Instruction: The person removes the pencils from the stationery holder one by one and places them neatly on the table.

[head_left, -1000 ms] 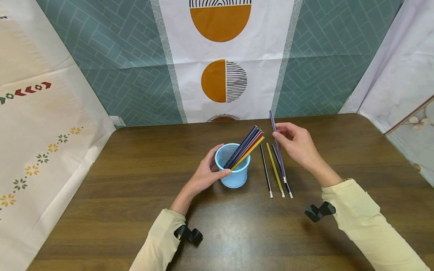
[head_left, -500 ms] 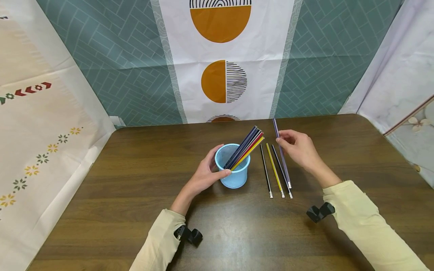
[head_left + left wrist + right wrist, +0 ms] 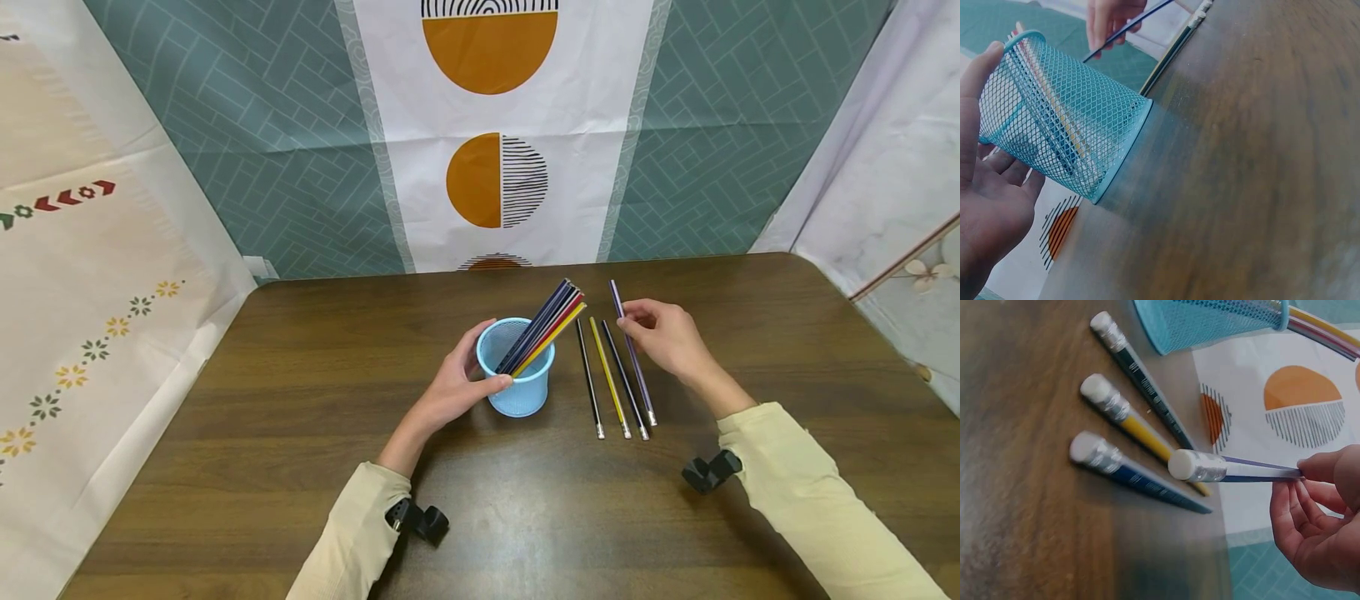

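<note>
Blue mesh cup (image 3: 521, 398) is gripped in curled left hand (image 3: 455, 387), left of three loose pencils (image 3: 610, 377) on table (image 3: 315, 417). Purple pencil (image 3: 639, 375) is pinched in right hand (image 3: 665, 337), fingertips closed, just right of them.

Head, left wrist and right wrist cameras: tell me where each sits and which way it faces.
Head: worn on the head, looking forward and down at the table; the person's left grip, right grip and cream sleeves show.
Left wrist: on that wrist, facing the mesh cup; left grip at the left edge, right grip beyond.
Right wrist: on that wrist, facing the purple pencil; right grip at the right edge.
Shared: both wrist views show the mesh cup and right grip.
</note>
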`<state>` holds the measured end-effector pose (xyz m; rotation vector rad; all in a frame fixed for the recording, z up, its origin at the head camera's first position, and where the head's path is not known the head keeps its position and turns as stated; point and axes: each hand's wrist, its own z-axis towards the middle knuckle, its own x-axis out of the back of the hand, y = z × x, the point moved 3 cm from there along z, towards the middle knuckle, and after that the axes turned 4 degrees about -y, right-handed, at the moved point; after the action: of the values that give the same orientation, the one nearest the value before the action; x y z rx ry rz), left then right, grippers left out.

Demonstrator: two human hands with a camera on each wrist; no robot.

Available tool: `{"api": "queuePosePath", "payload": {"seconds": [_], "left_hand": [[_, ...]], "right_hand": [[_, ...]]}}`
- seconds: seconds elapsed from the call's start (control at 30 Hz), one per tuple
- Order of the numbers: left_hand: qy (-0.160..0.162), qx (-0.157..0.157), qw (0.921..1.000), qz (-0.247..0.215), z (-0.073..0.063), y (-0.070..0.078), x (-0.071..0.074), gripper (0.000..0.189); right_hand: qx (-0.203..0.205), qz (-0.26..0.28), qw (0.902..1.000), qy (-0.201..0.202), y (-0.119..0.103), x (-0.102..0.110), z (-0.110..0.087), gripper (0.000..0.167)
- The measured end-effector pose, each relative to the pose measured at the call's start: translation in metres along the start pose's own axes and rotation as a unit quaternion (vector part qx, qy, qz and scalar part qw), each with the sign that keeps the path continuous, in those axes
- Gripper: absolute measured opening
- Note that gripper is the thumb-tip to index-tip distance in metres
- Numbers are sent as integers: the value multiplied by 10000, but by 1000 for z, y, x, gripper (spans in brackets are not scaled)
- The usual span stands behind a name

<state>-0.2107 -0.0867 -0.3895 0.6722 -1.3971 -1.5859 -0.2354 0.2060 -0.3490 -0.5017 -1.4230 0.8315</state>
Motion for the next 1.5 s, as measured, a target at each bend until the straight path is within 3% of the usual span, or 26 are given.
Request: {"api": "queuePosePath", "payload": {"seconds": [0.63,1.5], "left_hand": [[-8,-38,10000,9,0,2,1,79],[-17,-26,10000,37,-1,1,1,79]], "right_hand": [[-570,1,9970,-521,31,-7,1,31],[-702,-214,9957,-571,48,-18,3,27]]}}
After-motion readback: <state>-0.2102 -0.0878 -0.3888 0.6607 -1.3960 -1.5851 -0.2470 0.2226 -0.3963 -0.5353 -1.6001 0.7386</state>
